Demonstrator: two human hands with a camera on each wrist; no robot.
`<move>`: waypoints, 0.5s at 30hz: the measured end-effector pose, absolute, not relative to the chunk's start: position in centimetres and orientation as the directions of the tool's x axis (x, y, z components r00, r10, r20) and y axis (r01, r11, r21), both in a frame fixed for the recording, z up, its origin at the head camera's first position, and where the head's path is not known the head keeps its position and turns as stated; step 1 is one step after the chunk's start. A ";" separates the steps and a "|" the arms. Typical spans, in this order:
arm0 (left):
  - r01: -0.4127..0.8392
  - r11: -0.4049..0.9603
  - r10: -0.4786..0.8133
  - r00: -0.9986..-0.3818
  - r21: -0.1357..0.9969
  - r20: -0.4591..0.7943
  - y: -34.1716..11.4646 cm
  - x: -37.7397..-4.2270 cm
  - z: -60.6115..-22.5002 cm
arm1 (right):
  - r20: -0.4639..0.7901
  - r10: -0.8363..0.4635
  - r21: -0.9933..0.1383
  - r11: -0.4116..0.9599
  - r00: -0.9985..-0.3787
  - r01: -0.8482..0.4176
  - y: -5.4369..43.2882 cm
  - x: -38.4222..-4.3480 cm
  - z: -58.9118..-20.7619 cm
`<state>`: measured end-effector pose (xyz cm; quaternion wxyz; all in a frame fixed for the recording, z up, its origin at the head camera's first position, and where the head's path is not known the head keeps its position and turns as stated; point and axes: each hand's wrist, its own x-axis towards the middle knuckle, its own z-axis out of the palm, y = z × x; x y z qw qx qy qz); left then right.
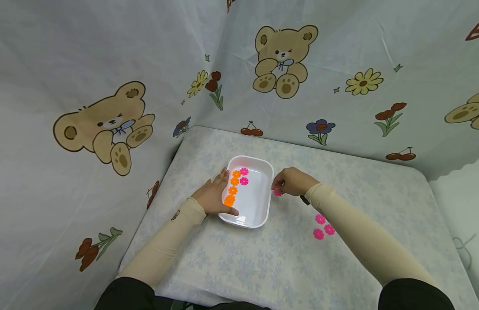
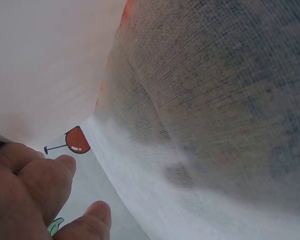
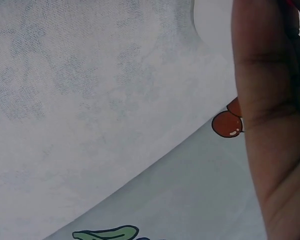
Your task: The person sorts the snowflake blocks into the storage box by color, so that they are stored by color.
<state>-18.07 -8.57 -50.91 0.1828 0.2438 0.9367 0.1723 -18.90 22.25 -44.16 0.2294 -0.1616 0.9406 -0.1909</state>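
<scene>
A white rectangular tray (image 1: 256, 217) holds a column of orange flower-shaped pieces (image 1: 233, 190) along its left side. Beside them, two pink flower-shaped pieces (image 1: 244, 181) lie near the far end. My left hand (image 1: 214, 196) rests against the tray's left side, fingers stretched along the rim and thumb across the near left corner. In the left wrist view, fingertips (image 2: 65, 165) show beside the tray's pale wall. Just right of the tray, my right hand (image 1: 295, 181) pinches a pink flower-shaped piece (image 1: 278, 193), partly hidden by the fingers.
Three loose pink flower-shaped pieces (image 1: 319, 219) lie on the patterned tablecloth (image 1: 285, 262), beside the right forearm. Hanging cloth with printed bears (image 1: 285, 64) borders the table at the back and left.
</scene>
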 end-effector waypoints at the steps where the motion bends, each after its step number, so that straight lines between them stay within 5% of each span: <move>1: 0.392 0.822 0.519 -0.814 0.413 -0.260 -8.6 -18.1 -50.9 | -0.375 -0.388 -0.432 0.877 -0.842 -0.212 22.1 -18.9 -44.1; 15: 0.383 0.831 0.508 -0.817 0.404 -0.271 -8.5 -18.4 -51.1 | -0.405 -0.395 -0.420 0.882 -0.825 -0.216 19.4 -20.2 -43.6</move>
